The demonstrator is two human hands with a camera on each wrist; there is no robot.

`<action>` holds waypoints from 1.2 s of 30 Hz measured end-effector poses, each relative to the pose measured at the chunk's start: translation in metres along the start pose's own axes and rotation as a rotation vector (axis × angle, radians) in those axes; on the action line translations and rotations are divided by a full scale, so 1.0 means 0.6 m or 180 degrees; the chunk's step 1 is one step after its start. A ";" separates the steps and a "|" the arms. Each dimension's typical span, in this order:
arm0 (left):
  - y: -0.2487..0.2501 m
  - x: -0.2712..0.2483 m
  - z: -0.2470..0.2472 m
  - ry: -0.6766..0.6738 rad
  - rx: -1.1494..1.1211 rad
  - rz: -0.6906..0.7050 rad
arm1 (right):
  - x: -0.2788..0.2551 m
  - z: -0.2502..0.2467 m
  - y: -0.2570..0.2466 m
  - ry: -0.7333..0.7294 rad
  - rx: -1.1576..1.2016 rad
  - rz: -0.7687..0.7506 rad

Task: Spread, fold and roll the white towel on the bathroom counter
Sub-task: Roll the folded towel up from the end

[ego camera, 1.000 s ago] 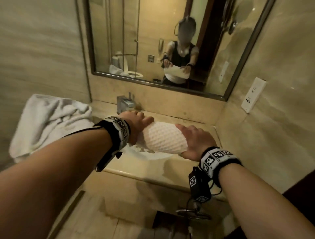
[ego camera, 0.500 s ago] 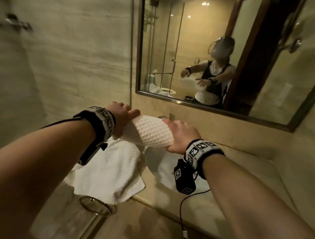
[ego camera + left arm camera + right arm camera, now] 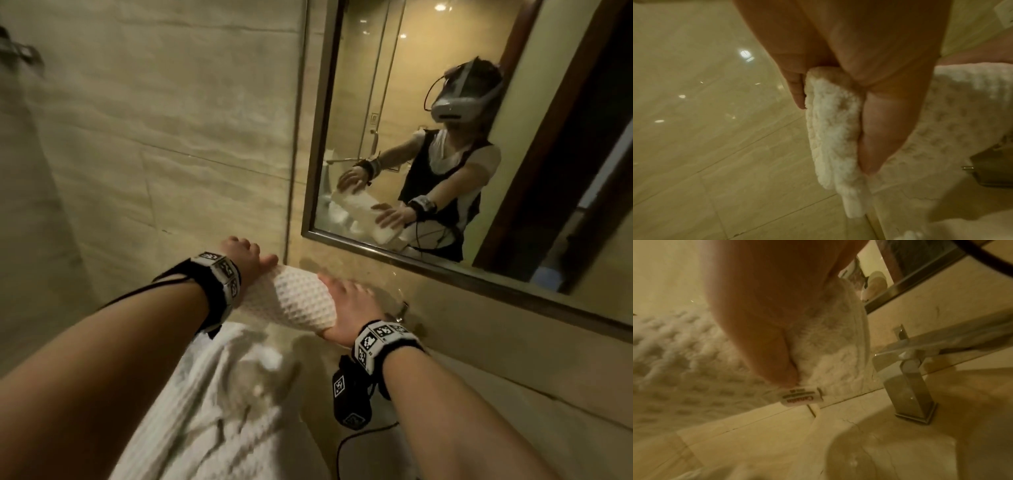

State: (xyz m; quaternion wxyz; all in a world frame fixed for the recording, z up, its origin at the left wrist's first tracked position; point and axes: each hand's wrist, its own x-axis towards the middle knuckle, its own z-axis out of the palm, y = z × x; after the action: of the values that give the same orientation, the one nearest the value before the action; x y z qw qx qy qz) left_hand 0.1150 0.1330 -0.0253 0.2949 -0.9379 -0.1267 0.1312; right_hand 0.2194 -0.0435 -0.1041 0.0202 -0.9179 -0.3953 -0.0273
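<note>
A: Why is each hand capping one end of the rolled towel [image 3: 291, 301]?

B: To stop the roll unwinding. The left hand [image 3: 245, 255] is pinching its end, fingers curled; the right hand [image 3: 349, 308] is wrapping the other. The roll is hovering over the table's [image 3: 479, 387] back corner, above another towel [image 3: 219, 404].

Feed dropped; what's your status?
Both hands, left and right, grip the rolled white waffle towel, one per end. Second white towel lies below. Nothing blocking.
</note>
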 end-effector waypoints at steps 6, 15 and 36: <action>0.039 0.171 0.040 0.0187 -0.0105 0.0209 | 0.105 0.056 0.048 -0.0353 -0.0188 0.0419; 0.105 0.349 0.126 0.0100 -0.0314 0.0326 | 0.205 0.132 0.072 -0.1007 -0.0373 0.0736; 0.152 0.417 0.194 -0.0499 -0.0188 0.0208 | 0.248 0.205 0.059 -0.1337 -0.0377 0.0757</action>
State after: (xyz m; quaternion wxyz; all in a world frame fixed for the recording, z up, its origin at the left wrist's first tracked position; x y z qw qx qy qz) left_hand 0.3258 0.1999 -0.2139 0.2518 -0.9367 -0.1225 0.2100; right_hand 0.3515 0.0472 -0.2173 -0.1132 -0.9431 -0.2778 0.1435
